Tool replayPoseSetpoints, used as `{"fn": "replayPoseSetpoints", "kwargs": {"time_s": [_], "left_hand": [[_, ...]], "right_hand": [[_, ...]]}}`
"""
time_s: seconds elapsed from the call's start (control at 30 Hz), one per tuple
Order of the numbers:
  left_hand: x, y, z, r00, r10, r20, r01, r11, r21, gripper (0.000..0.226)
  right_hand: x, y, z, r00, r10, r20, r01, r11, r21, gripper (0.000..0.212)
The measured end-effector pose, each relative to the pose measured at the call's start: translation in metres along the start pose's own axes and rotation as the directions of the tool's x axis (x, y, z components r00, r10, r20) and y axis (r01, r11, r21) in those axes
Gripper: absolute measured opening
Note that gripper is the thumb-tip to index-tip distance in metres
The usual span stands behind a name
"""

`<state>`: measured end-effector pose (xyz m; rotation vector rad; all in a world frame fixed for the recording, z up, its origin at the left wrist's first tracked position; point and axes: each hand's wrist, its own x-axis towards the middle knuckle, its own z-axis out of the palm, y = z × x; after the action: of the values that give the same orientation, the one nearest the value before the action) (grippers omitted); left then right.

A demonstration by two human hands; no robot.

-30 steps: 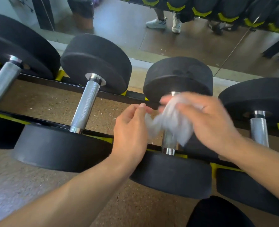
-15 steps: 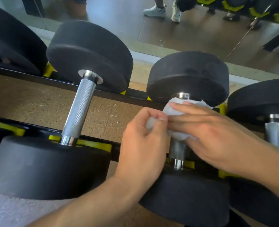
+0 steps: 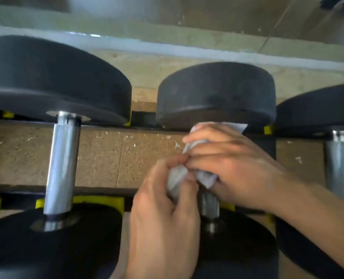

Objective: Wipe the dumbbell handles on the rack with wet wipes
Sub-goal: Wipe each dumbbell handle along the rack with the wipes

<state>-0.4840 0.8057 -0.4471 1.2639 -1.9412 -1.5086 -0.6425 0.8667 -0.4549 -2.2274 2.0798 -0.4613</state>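
Both hands clench a white wipe (image 3: pixel 199 158) around the middle dumbbell's handle (image 3: pixel 208 202) on the rack (image 3: pixel 106 188), the right hand (image 3: pixel 233 166) wrapped over it, the left hand (image 3: pixel 165 208) pinching its near edge.

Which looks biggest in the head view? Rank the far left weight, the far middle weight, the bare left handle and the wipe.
1. far left weight, though it sits nearer the camera, so its lead is unsure
2. far middle weight
3. bare left handle
4. wipe, mostly hidden by both hands
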Motion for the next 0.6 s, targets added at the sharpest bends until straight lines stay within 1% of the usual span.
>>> {"fn": "replayPoseSetpoints", "kwargs": {"time_s": [0.1,0.13,0.17,0.2,0.23,0.27,0.3,0.33,0.37,0.43,0.47,0.5,0.53,0.57,0.6], "left_hand": [[-0.008,0.012,-0.004,0.997,-0.083,0.002,0.082,0.991,0.107,0.013],[-0.010,0.015,-0.004,0.992,-0.122,-0.002,0.122,0.983,0.141,0.013],[-0.012,0.017,-0.003,0.983,-0.183,0.000,0.180,0.968,0.172,0.014],[-0.013,0.019,-0.002,0.966,-0.259,0.006,0.253,0.947,0.198,0.014],[-0.013,0.020,-0.002,0.943,-0.333,0.012,0.324,0.923,0.210,0.013],[-0.012,0.021,-0.001,0.922,-0.387,0.011,0.377,0.903,0.209,0.012],[-0.013,0.022,-0.001,0.908,-0.418,0.002,0.409,0.889,0.206,0.011],[-0.015,0.024,-0.001,0.903,-0.429,-0.007,0.421,0.882,0.212,0.011],[-0.016,0.025,0.000,0.903,-0.430,-0.018,0.423,0.879,0.221,0.011],[-0.020,0.027,0.001,0.905,-0.418,-0.076,0.425,0.884,0.197,0.013],[-0.021,0.029,0.001,0.906,-0.408,-0.113,0.422,0.891,0.168,0.015],[-0.022,0.031,0.001,0.906,-0.400,-0.137,0.419,0.894,0.158,0.016],[-0.023,0.032,0.001,0.908,-0.393,-0.143,0.414,0.895,0.168,0.016],[-0.023,0.032,0.001,0.912,-0.387,-0.134,0.407,0.893,0.189,0.016],[-0.022,0.033,0.002,0.916,-0.382,-0.122,0.400,0.892,0.209,0.017]], "right_hand": [[-0.012,-0.003,0.006,0.992,0.082,-0.091,-0.074,0.994,0.084,0.023],[-0.018,-0.009,0.008,0.982,0.142,-0.125,-0.121,0.980,0.158,0.026],[-0.025,-0.017,0.007,0.963,0.227,-0.147,-0.182,0.946,0.269,0.027],[-0.030,-0.027,0.004,0.927,0.349,-0.138,-0.266,0.869,0.417,0.027],[-0.036,-0.037,-0.003,0.865,0.495,-0.079,-0.369,0.735,0.569,0.028],[-0.041,-0.047,-0.012,0.773,0.633,0.029,-0.469,0.541,0.698,0.029],[-0.045,-0.056,-0.019,0.677,0.721,0.149,-0.527,0.333,0.782,0.028],[-0.048,-0.064,-0.024,0.604,0.761,0.236,-0.549,0.183,0.815,0.026],[-0.051,-0.070,-0.027,0.560,0.784,0.268,-0.570,0.131,0.811,0.024],[-0.057,-0.084,-0.031,0.495,0.826,0.268,-0.640,0.138,0.756,0.022],[-0.059,-0.090,-0.032,0.481,0.836,0.265,-0.675,0.160,0.720,0.021],[-0.062,-0.095,-0.032,0.481,0.832,0.278,-0.709,0.182,0.681,0.019],[-0.064,-0.098,-0.033,0.478,0.817,0.322,-0.741,0.178,0.647,0.017],[-0.066,-0.099,-0.037,0.474,0.795,0.379,-0.762,0.155,0.628,0.017],[-0.066,-0.099,-0.041,0.477,0.759,0.443,-0.758,0.100,0.645,0.021]]}}
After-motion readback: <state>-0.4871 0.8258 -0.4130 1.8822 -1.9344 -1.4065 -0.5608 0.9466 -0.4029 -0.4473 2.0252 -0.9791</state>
